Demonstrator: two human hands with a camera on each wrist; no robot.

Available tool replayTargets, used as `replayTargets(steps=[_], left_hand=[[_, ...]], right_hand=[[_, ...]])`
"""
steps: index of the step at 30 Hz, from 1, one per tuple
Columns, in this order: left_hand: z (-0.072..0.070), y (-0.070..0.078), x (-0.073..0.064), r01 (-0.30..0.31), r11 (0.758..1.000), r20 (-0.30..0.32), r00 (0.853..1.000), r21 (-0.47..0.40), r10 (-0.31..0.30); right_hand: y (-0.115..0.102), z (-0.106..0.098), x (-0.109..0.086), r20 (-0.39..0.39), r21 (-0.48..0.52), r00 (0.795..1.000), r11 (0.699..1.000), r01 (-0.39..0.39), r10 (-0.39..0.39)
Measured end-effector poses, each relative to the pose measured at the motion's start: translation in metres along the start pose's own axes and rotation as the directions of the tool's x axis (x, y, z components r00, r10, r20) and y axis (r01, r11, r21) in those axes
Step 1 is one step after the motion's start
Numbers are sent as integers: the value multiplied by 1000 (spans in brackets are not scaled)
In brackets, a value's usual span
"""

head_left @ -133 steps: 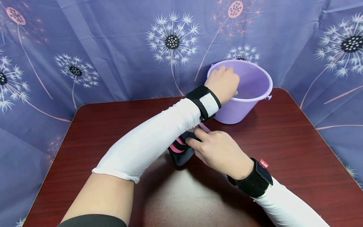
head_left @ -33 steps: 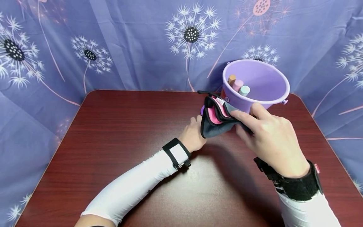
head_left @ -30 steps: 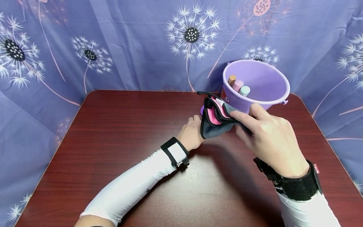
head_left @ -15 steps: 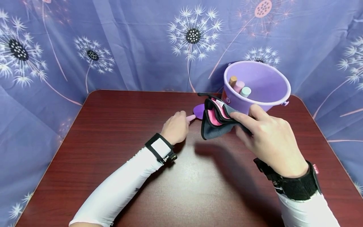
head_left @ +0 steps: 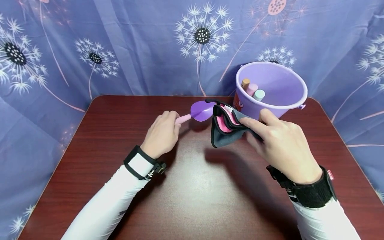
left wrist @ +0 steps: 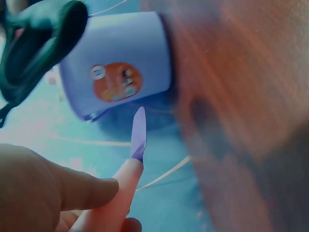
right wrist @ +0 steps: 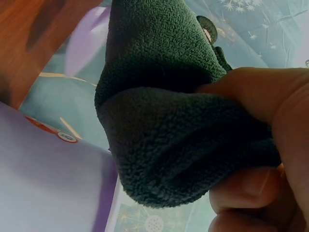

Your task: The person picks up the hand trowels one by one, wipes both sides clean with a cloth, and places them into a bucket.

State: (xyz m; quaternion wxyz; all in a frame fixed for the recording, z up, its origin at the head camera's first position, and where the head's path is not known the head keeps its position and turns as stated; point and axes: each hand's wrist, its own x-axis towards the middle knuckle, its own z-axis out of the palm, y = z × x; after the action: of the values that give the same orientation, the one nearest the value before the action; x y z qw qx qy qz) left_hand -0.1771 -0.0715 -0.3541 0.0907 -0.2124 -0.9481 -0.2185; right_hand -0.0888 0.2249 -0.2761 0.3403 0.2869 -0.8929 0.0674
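Note:
My left hand (head_left: 162,133) grips the pink handle of a toy shovel (head_left: 201,111). Its purple blade points right and away, raised over the table. In the left wrist view the shovel (left wrist: 139,130) shows edge-on, thumb along the handle. My right hand (head_left: 279,143) pinches a folded cloth (head_left: 228,138), dark grey and fleecy with black edging and pink layers, between thumb and fingers. The cloth hangs above the table, just in front of the purple bucket (head_left: 271,108). Up close in the right wrist view, the cloth (right wrist: 164,140) sags in a thick fold below the thumb.
Upright inside the bucket's left side stand a brown stick (head_left: 245,83), a pink one (head_left: 252,89) and a mint one (head_left: 259,95). The bucket sits at the back right of the dark red table (head_left: 135,110). A blue dandelion-print curtain (head_left: 144,50) hangs behind.
Earlier my left hand was in the bucket; later it moved left, bringing the shovel out from behind the cloth. My right hand lifted the cloth from the table and then stayed nearly still.

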Motion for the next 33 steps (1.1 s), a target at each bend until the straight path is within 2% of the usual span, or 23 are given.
replayTargets(steps=[6, 14, 21, 25, 29, 33], left_hand=[[-26, 0, -16, -88, 996, -69, 994, 32, 90], [-41, 6, -35, -222, 970, -167, 957, 98, 236], [-46, 24, -44, -314, 934, -204, 916, 168, 344], [-44, 34, -47, -346, 919, -211, 900, 189, 382], [-42, 41, -50, -371, 907, -197, 891, 200, 408], [-41, 45, -53, -375, 901, -172, 894, 218, 414]], right_hand=[[-2, 2, 1, -13, 0, 1000, 1000, 12, -12], [-5, 13, 0, -23, 7, 999, 999, 45, -45], [-9, 24, -2, -20, 6, 999, 999, 43, -43], [-13, 30, -3, -17, 19, 998, 998, 54, -54], [-18, 34, -2, -4, 42, 998, 997, 70, -70], [-23, 37, -1, 5, 66, 997, 995, 81, -82]])
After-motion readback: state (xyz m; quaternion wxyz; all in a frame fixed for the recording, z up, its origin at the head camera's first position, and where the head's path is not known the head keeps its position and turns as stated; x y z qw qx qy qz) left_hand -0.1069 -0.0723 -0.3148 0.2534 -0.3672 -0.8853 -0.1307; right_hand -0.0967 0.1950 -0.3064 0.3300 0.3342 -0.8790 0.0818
